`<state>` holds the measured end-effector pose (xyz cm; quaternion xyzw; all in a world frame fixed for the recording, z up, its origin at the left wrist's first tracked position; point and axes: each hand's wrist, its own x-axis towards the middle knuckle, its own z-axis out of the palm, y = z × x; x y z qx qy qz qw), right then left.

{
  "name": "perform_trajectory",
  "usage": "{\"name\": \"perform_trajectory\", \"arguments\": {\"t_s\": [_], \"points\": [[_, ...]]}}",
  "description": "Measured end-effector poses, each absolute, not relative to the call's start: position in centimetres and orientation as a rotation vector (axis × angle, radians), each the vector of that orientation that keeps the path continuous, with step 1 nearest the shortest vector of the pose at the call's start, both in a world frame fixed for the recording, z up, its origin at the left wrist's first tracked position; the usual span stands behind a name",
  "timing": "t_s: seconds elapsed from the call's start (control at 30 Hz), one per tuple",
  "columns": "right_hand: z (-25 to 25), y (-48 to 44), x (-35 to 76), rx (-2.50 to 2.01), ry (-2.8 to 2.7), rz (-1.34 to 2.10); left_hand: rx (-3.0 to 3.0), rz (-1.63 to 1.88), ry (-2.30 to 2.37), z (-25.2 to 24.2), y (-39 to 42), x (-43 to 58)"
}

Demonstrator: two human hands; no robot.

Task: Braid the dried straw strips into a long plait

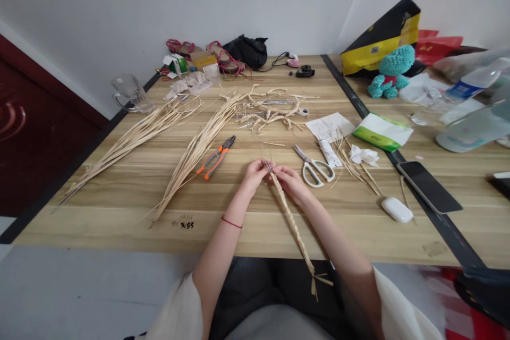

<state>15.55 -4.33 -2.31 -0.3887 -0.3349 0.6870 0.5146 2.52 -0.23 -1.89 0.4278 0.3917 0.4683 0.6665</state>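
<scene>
A pale woven straw rod [290, 218] slants from my fingers down past the table's front edge, with loose straw ends at its lower tip. Its upper end, where thin wires and straw strands stick out, is pinched by my left hand [257, 172]. My right hand [289, 179] grips the same end from the other side. Pliers with orange and grey handles [217, 158] lie left of my hands. White-handled scissors [314, 167] rest to the right. Two bundles of long straw, a nearer bundle [199, 149] and a farther bundle [135, 135], spread out on the left.
Branching straw-wrapped pieces [274, 111] lie beyond my hands. A glass mug [131, 93] stands far left. Rightward are a paper sheet [330, 126], a tissue pack [382, 132], a phone [429, 186], a white case [397, 209], a plastic bottle [474, 85] and a turquoise doll [392, 71].
</scene>
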Motion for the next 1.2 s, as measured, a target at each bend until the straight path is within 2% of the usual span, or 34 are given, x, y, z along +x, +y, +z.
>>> {"name": "perform_trajectory", "arguments": {"t_s": [0.3, 0.93, 1.2], "points": [[-2.27, -4.29, 15.54, -0.89, -0.797, 1.647, 0.985, 1.157, 0.908, -1.86, -0.12, 2.88], [-2.25, -3.95, 15.84, -0.813, -0.644, 1.549, 0.835, 1.005, 0.692, -1.87, 0.03, 2.34], [-1.98, -3.77, 16.01, -0.83, -0.618, 1.563, 0.995, 1.003, 0.7, -1.57, -0.31, 2.55]]}}
